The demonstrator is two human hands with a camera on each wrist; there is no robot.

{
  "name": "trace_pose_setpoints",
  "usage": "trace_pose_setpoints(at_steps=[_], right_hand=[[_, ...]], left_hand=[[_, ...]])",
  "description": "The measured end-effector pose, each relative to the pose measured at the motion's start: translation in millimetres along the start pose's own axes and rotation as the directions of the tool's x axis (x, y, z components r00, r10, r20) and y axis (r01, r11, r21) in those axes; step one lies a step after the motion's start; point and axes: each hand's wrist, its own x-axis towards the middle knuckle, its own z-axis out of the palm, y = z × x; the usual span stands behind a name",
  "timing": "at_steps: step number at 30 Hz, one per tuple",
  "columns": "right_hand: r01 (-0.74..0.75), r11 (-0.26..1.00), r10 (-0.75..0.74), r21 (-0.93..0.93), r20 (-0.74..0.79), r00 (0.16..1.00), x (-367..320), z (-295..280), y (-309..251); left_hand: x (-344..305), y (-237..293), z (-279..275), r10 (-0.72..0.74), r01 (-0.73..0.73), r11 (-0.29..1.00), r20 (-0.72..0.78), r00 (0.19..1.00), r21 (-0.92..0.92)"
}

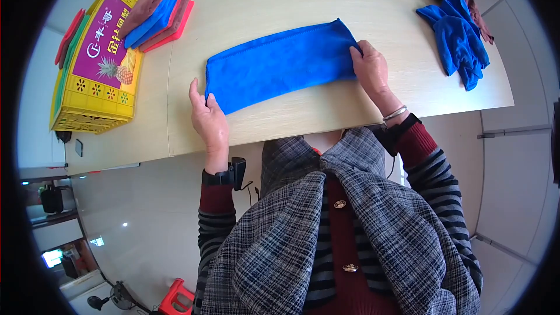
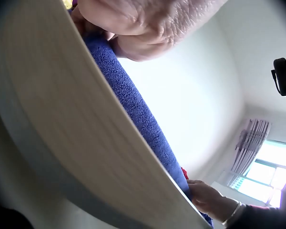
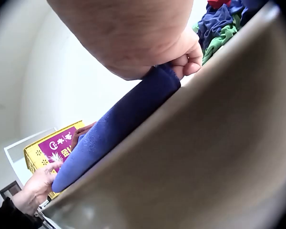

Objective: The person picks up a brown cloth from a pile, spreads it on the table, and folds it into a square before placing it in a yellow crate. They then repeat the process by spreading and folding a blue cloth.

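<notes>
A blue towel [image 1: 280, 67], folded into a long strip, lies across the wooden table in front of the person. Its looped pile shows along the near edge in the left wrist view, where the towel [image 2: 138, 112] runs beside the table rim. At its left end the left hand [image 1: 210, 122] pinches the corner, thumb on top. The right hand [image 1: 370, 69] grips the opposite end, with the fingers curled around the edge. Seen from the right wrist, the towel's folded end [image 3: 164, 78] sits in the right fingers, which are partly hidden behind the wrist.
A yellow crate [image 1: 96, 102] with a purple label stands at the table's left, with folded towels [image 1: 157, 17] in brown, blue and red leaning beside it. Crumpled blue towels [image 1: 458, 41] and others in green, red and brown pile up at the right. The table's front edge [image 1: 256, 137] is close to the person.
</notes>
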Motion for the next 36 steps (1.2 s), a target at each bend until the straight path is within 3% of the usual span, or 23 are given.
trace_pose_setpoints(at_steps=[1,4,8,11,16,19,23,25,28,31,36], right_hand=[[0.034,0.997,-0.034,-0.067,0.002,0.999,-4.1,-1.1,3.3],[0.095,0.976,-0.096,-0.195,0.008,0.995,-11.6,-7.7,8.2],[0.184,0.964,-0.162,-0.194,0.125,0.979,1.3,-16.1,18.7],[-0.034,0.999,0.044,-0.031,0.42,0.906,33.1,-25.8,6.1],[-0.091,0.995,0.099,-0.038,0.372,0.923,60.6,0.7,2.4],[0.051,0.996,-0.038,-0.077,0.166,0.985,54.7,9.1,-6.3],[0.055,0.996,-0.052,-0.067,0.043,0.998,53.0,4.1,-15.8],[0.072,0.992,-0.068,-0.1,0.038,0.997,53.6,17.0,-4.2],[0.095,0.981,-0.091,-0.169,0.031,0.995,49.2,20.8,-2.9],[0.07,0.978,-0.038,-0.197,0.162,0.986,51.9,8.1,-6.4],[-0.022,0.997,0.037,-0.07,0.22,0.975,22.9,-14.9,6.4]], left_hand=[[-2.6,0.8,-1.0,0.002,-0.002,1.0,-0.001,1.0,0.0],[-16.2,5.2,-4.3,0.039,-0.052,0.957,0.052,0.998,0.286],[-7.6,-0.3,-17.8,-0.092,0.066,0.987,0.182,0.979,0.144],[19.5,-9.4,-10.5,-0.148,0.143,0.989,0.171,0.974,0.043],[53.8,-29.8,17.1,-0.177,0.19,0.98,0.171,0.969,-0.063],[55.6,-20.5,12.9,-0.113,0.135,0.986,0.207,0.972,-0.095],[52.7,-6.4,17.3,-0.029,0.046,0.991,0.136,0.99,-0.124],[53.8,-5.5,19.3,0.004,0.008,0.992,0.095,0.995,-0.129],[51.3,-9.4,19.6,-0.031,0.024,0.999,0.149,0.988,0.048],[48.2,-14.8,13.7,-0.047,0.04,0.998,0.172,0.984,0.045],[21.1,-4.6,-11.1,-0.132,0.129,0.991,0.202,0.971,0.027]])
